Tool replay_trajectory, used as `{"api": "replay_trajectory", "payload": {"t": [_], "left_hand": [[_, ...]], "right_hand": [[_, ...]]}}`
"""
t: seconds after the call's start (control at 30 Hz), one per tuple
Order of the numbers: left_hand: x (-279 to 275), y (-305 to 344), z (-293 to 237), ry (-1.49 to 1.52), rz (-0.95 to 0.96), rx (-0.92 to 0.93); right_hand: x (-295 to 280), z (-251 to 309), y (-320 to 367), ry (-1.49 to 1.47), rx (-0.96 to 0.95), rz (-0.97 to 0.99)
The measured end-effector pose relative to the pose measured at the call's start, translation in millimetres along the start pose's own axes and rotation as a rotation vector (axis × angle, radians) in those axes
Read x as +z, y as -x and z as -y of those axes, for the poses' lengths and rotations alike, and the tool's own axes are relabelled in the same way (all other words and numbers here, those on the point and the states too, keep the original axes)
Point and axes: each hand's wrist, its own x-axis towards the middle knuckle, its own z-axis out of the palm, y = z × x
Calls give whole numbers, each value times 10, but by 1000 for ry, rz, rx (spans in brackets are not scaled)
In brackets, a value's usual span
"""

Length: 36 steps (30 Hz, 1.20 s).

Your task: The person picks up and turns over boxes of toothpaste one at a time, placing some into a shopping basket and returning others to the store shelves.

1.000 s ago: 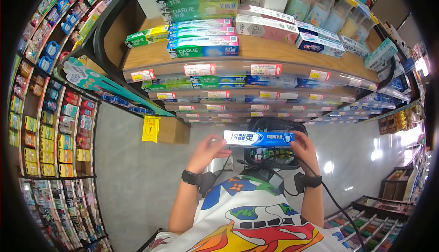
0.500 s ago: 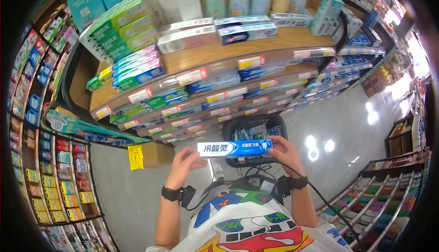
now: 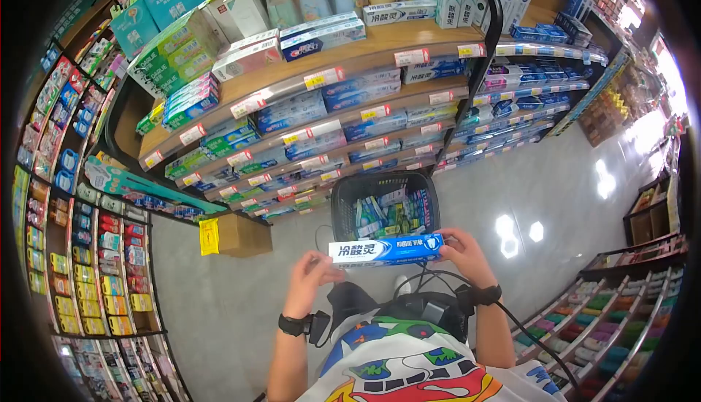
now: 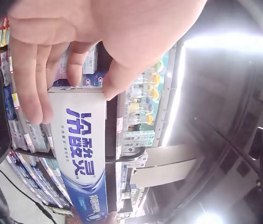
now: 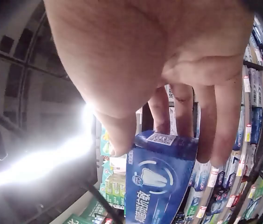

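Observation:
A long white and blue toothpaste box [image 3: 385,251] is held level in front of the body, its printed face up. My left hand [image 3: 307,276] grips its white end, and in the left wrist view the thumb and fingers sit around the end of the toothpaste box [image 4: 81,135]. At the blue end my right hand [image 3: 469,259] holds it between thumb and fingers. The right wrist view shows the tooth picture on the toothpaste box [image 5: 157,179] close to the thumb. Just beyond the box, a black basket [image 3: 338,208] on the floor holds several toothpaste boxes.
A curved shelf unit [image 3: 350,55] with stacked toothpaste boxes and cups rises ahead. A cardboard carton [image 3: 247,234] with a yellow packet [image 3: 209,237] stands left of the basket. More racks line both sides, and a black cable [image 3: 511,322] trails from the right wrist.
The view has turned right along the shelf, so the basket shows more fully and lies further left. Both hands keep holding the toothpaste box, which has tipped slightly.

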Motion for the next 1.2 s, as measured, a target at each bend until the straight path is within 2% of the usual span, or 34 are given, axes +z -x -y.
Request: {"api": "replay_trajectory", "payload": {"t": [0.17,0.33,0.57,0.6,0.7,0.8,0.93,1.13,1.2], "left_hand": [[308,377,392,12,-36,-21],[422,606,399,3,8,-35],[487,682,410,25,20,105],[512,675,377,44,34,79],[559,572,372,-17,43,163],[678,421,110,-123,80,248],[1012,168,-308,-5,97,382],[1149,-152,-507,40,114,402],[1163,-363,-469,100,115,397]], "right_hand": [[-391,-125,286,59,2,31],[-452,-25,428,43,-37,44],[-528,175,574,76,-118,125],[-559,216,599,82,-119,130],[-570,313,672,-69,-171,52],[-582,519,672,-52,-180,-50],[-578,746,473,-79,-331,-165],[-622,1019,372,-99,-328,-101],[-655,1103,303,-58,-304,-149]]}}
